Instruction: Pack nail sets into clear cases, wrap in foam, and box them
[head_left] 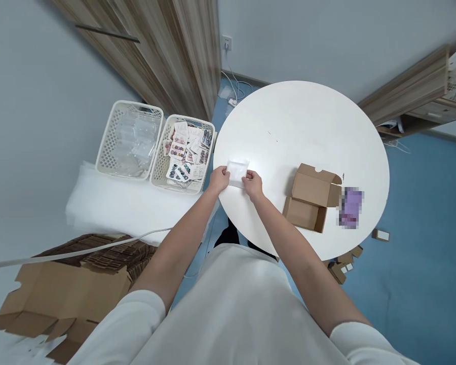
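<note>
Both my hands hold a small, flat white packet at the left side of the round white table. My left hand pinches its left edge with thumb and fingers. On the right edge, my right hand is closed in the same way. What lies inside the packet cannot be made out. To the right of my right forearm stands an open brown cardboard box with its lid raised. Its visible inside shows bare cardboard.
Left of the table, a white basket holds several printed cards, and another basket holds clear plastic bags. Both stand by white foam sheeting. Flattened cartons lie lower left. A blurred purple item lies beside the box. Small boxes sit on the floor.
</note>
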The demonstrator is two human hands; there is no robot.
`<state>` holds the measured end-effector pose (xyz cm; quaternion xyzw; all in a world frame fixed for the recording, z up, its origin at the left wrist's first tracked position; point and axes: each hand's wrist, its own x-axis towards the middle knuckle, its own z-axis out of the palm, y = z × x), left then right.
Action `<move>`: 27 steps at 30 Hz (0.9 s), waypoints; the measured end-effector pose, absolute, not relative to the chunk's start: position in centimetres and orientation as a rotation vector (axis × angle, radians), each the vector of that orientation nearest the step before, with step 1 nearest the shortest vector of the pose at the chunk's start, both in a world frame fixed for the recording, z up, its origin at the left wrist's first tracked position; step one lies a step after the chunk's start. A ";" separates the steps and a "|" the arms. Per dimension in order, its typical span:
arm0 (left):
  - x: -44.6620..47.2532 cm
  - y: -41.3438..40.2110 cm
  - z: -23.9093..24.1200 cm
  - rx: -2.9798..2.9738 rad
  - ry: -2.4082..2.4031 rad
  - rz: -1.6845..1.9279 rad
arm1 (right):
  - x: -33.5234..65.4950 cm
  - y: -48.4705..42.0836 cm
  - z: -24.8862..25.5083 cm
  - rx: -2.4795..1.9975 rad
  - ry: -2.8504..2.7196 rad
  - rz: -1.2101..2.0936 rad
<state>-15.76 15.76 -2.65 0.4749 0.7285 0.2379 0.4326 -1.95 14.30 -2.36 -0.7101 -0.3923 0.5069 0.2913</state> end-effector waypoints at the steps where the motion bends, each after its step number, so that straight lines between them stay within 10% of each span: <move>1: -15.7 15.5 -2.6 1.127 1.771 0.624 | -1.6 14.1 -2.4 -1.878 -1.037 1.362; 13: -8.7 10.2 1.4 1.034 1.407 0.864 | 7.3 7.7 3.7 -1.670 -1.074 1.289; 27: 7.4 5.1 2.8 1.651 1.504 0.354 | 23.3 0.5 2.0 -1.990 -1.286 1.051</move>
